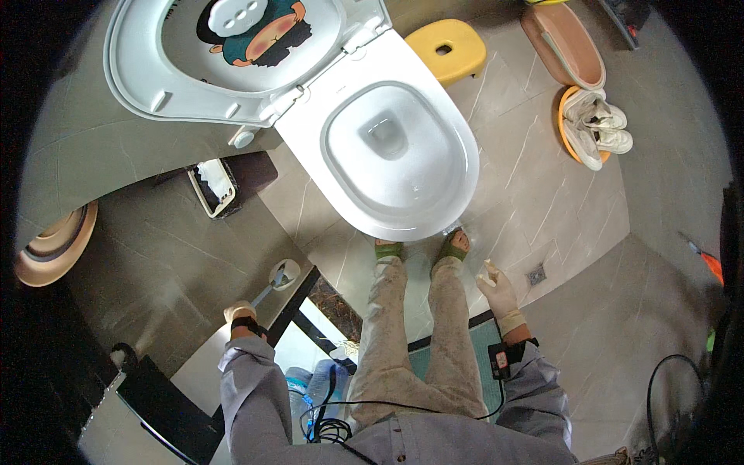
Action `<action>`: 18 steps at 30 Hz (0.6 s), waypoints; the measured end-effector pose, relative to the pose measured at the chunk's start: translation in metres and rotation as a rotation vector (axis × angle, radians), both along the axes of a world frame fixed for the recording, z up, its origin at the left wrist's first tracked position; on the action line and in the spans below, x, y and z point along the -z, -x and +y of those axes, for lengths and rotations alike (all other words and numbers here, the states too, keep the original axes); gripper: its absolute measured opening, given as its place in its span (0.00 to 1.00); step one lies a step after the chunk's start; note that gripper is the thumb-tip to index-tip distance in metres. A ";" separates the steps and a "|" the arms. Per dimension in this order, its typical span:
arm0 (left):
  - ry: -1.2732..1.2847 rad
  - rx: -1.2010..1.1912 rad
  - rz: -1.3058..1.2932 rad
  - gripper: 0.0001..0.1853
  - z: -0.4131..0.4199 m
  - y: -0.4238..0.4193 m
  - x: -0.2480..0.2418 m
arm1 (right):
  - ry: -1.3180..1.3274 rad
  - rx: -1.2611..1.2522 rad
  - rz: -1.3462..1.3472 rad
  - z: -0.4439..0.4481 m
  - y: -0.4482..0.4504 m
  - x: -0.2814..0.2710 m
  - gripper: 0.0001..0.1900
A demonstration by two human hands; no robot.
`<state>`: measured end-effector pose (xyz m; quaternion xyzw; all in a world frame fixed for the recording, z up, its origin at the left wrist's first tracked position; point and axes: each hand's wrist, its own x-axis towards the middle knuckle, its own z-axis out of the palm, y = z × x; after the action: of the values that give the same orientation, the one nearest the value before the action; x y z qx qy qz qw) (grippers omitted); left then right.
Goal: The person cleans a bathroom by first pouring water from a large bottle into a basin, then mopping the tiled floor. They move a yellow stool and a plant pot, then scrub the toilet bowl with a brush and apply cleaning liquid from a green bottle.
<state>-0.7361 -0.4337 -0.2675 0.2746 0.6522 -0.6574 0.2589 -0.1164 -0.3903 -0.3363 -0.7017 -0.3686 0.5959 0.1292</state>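
My left hand [237, 311], in a pale glove, closes around the end of a slim grey-blue handle [263, 296], probably of a toilet brush. The handle's far end reaches a round white holder [292, 271]; what sits inside is too small to tell. My right hand [500, 293], also gloved, hangs beside my right leg with its fingers apart and nothing visible in them. Straight before my feet stands a white toilet bowl [407, 180] with a little water at the bottom. Its raised seat [136, 87] and lid, which bears a cartoon sticker [256, 35], lean back.
A yellow stool [459, 52] stands right of the toilet. Farther right are a pinkish basin [572, 49] and white shoes [598, 125] in an orange basin. To the left is a lined waste bin [212, 189]. A black cable [389, 402] crosses my lap; plastic bottles [319, 383] stand nearby.
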 end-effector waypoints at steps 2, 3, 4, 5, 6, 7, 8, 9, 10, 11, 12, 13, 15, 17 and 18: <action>-0.040 -0.007 0.040 0.15 0.010 -0.012 -0.010 | -0.020 0.015 0.017 0.000 -0.005 -0.003 0.30; -0.058 0.008 0.049 0.15 0.015 -0.016 -0.016 | -0.007 0.026 0.023 -0.001 -0.009 -0.004 0.29; -0.053 0.019 0.055 0.15 0.019 -0.021 -0.021 | -0.005 0.039 0.041 -0.003 -0.013 -0.005 0.29; -0.046 0.031 0.060 0.15 0.024 -0.025 -0.026 | -0.006 0.032 0.030 -0.004 -0.016 -0.004 0.29; -0.039 0.043 0.061 0.15 0.029 -0.030 -0.029 | -0.020 0.028 0.030 -0.006 -0.019 -0.003 0.28; -0.049 0.075 0.043 0.15 0.033 -0.035 -0.035 | -0.056 0.023 0.024 -0.007 -0.022 -0.002 0.28; -0.054 0.083 0.027 0.15 0.038 -0.040 -0.039 | -0.038 0.027 0.024 -0.008 -0.023 0.000 0.28; -0.061 0.103 0.017 0.15 0.044 -0.045 -0.045 | -0.041 0.029 0.021 -0.009 -0.023 0.001 0.28; -0.084 0.062 0.045 0.15 0.052 -0.049 -0.050 | -0.046 0.029 0.019 -0.009 -0.022 0.001 0.28; -0.145 0.108 0.018 0.14 0.056 -0.056 -0.058 | -0.006 0.018 0.033 -0.007 -0.018 -0.001 0.27; -0.147 0.131 -0.016 0.14 0.062 -0.062 -0.065 | 0.033 0.008 0.046 -0.005 -0.013 -0.004 0.25; -0.146 0.155 -0.053 0.13 0.067 -0.068 -0.075 | 0.132 0.009 0.021 -0.002 -0.006 -0.010 0.24; -0.211 0.180 -0.061 0.12 0.074 -0.084 -0.102 | 0.061 -0.119 0.275 0.009 0.015 -0.029 0.23; -0.294 0.149 -0.056 0.10 0.078 -0.103 -0.138 | 0.024 -0.287 0.413 0.018 0.042 -0.060 0.21; -0.354 0.156 -0.056 0.11 0.077 -0.117 -0.159 | -0.093 -0.398 0.479 0.023 0.059 -0.077 0.20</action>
<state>-0.6191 -0.3572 -0.1080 0.3835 0.7271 -0.5426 0.1729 -0.1757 -0.3677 -0.2591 -0.4486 -0.4845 0.7405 0.1250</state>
